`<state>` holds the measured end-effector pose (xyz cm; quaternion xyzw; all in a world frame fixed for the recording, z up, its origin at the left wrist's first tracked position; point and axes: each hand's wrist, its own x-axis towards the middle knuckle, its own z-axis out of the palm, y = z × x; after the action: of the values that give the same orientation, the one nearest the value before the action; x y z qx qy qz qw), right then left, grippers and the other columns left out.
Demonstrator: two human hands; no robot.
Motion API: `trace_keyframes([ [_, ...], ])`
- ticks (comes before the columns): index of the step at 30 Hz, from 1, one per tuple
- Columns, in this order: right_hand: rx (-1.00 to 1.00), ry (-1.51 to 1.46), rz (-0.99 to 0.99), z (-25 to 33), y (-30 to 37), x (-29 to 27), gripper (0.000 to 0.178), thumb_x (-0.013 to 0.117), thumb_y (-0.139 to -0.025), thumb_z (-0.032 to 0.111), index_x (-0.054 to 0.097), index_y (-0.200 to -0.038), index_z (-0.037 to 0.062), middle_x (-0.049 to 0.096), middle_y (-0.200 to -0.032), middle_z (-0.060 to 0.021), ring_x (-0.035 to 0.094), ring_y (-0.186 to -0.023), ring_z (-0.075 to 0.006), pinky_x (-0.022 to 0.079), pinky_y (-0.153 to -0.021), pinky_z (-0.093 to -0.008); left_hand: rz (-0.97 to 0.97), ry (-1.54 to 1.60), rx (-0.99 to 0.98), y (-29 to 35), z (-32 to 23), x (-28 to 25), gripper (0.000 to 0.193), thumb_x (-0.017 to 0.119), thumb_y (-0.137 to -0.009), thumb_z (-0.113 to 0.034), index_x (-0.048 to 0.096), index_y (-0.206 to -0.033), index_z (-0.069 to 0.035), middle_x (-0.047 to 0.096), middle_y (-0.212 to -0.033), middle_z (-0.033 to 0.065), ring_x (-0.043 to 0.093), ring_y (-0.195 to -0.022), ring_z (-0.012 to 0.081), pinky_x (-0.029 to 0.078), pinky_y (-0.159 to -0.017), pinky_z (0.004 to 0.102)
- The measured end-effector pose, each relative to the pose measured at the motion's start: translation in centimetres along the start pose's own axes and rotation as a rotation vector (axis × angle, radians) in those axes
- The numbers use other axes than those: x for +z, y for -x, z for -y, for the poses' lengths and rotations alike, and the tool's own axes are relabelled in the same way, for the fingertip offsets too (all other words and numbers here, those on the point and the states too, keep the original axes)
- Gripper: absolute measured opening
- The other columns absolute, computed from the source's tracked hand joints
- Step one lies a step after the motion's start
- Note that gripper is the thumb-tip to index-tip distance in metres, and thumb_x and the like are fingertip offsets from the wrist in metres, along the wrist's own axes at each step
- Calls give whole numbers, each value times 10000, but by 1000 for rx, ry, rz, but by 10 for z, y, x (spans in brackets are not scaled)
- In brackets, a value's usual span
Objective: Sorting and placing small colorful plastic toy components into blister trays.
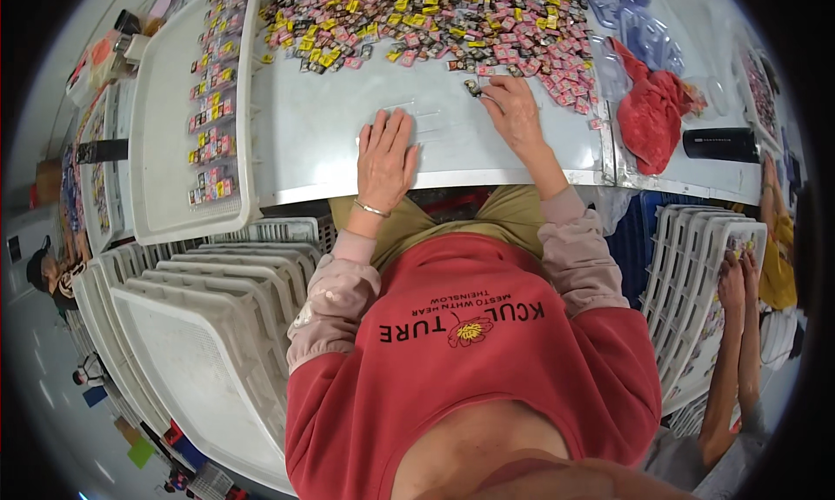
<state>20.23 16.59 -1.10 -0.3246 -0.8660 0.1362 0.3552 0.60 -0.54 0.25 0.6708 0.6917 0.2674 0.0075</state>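
Observation:
My left hand (385,161), with a bracelet at the wrist, lies flat with fingers stretched out on the pale tabletop (313,135). Beside its fingertips is a clear plastic tray (426,124), hard to make out against the surface. My right hand (515,113) is to the right of that tray, thumb and forefinger at a small dark packet (472,88) that they seem to pinch. Just beyond those fingers begins a wide heap of small packets (417,22) in pink, yellow and black.
At left, a white tray (161,152) bears a column of filled clear packs (210,148). Stacked white trays (187,326) stand below it. On the right are a red cloth (651,117), a black cylinder (720,143) and clear plastic trays (648,35). Another person's hands (739,274) touch a tray.

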Motion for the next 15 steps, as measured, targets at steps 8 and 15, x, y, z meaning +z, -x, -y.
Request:
trace_keyframes([
  [8,180,-215,-106,-17,-19,9,122,646,-803,19,665,-922,35,645,-925,-94,619,-781,-258,491,-673,-315,-100,108,-68,4,10,-2,431,437,-960,-201,444,-1357,-33,443,-1403,145,387,-1315,321,233,-1094,455],
  [15,284,-261,-119,-14,-24,2,127,645,-808,13,677,-930,27,638,-834,-69,564,-655,-153,445,-593,-247,-840,665,-641,17,45,-51,461,319,-1004,-254,451,-1287,85,527,-1287,203,469,-1226,272,308,-1061,366],
])
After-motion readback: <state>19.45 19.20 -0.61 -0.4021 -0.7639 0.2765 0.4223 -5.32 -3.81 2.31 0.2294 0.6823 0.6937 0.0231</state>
